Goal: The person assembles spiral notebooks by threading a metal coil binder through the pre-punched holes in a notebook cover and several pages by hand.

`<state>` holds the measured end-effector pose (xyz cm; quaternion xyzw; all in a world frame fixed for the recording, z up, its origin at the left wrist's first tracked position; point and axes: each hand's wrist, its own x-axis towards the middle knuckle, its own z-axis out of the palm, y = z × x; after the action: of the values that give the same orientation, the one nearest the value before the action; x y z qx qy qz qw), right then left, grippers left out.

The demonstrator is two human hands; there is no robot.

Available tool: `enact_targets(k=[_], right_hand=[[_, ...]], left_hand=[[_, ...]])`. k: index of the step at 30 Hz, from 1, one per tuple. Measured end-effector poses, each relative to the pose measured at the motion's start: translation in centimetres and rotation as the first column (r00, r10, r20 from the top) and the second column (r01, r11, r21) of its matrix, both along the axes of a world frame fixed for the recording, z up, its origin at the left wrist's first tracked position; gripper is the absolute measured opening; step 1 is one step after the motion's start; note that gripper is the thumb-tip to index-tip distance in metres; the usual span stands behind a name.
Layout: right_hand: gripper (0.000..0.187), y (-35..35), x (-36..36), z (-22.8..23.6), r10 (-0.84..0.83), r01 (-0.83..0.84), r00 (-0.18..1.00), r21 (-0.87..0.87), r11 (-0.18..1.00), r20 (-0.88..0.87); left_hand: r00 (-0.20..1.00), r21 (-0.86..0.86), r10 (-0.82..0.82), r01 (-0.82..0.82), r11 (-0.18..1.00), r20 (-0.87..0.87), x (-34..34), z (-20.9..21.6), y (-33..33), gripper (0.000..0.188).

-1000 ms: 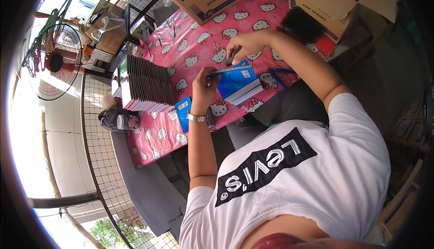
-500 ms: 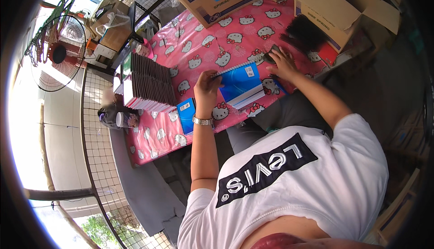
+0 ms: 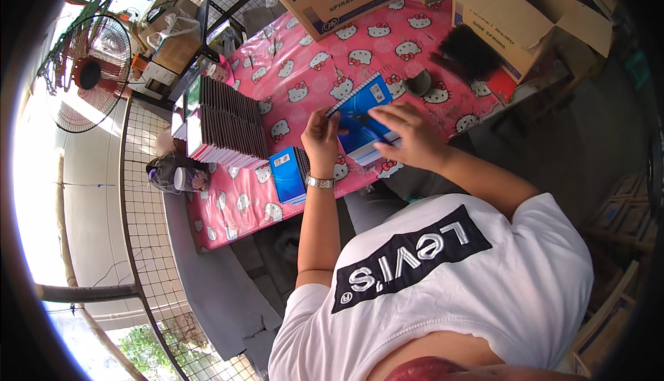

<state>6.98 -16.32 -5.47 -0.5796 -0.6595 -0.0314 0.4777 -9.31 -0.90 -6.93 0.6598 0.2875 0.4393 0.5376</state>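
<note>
A blue-covered spiral notebook, with white pages showing at its near edge, lies tilted near the table's front edge. My left hand, wearing a metal watch, is closed on its left side by the coil. Over the cover reaches my right hand, its thumb and fingers apart and slightly blurred. A dark blurred streak shows on the cover by its fingertips; I cannot make out what it is. Just beyond the notebook sits a small dark grey-green lump. Left of my left wrist lies a small stack of blue spiral notebooks.
A tall stack of spiral notebooks stands at the left on the pink patterned tablecloth. Black coils lie at the right, beside an open carton. Another carton stands at the back. A fan is far left.
My right hand has let go of the dark lump and moved left and nearer, over the notebook. The notebook has turned slightly, and my left hand has shifted a little right.
</note>
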Motion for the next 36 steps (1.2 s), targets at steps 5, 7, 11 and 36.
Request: enact_targets(k=[5,7,11,36], right_hand=[[0.057,2.3,-1.9,1.4,0.032,-0.030,0.994,-0.021,0.999,0.103],[0.052,2.2,-2.0,1.4,0.074,-0.065,0.996,-0.139,0.988,0.058],[0.043,2.5,-1.4,3.6,0.034,-0.624,0.602,-0.443,0.644,-0.798],[0.030,3.3,22.9,-16.5,-0.584,0.795,0.585,-0.254,0.551,0.562]], left_hand=[[1.000,0.017,-0.003,0.002,1.000,0.030,-0.4,-0.8,0.0,0.022],[0.999,0.023,0.013,-0.014,1.000,0.047,-0.6,-1.3,0.0,0.022],[0.991,0.109,0.123,-0.129,0.986,0.057,-0.5,-1.4,-0.9,0.020],[0.442,0.300,0.311,-0.095,0.949,-0.841,-17.5,-2.3,4.1,0.050]])
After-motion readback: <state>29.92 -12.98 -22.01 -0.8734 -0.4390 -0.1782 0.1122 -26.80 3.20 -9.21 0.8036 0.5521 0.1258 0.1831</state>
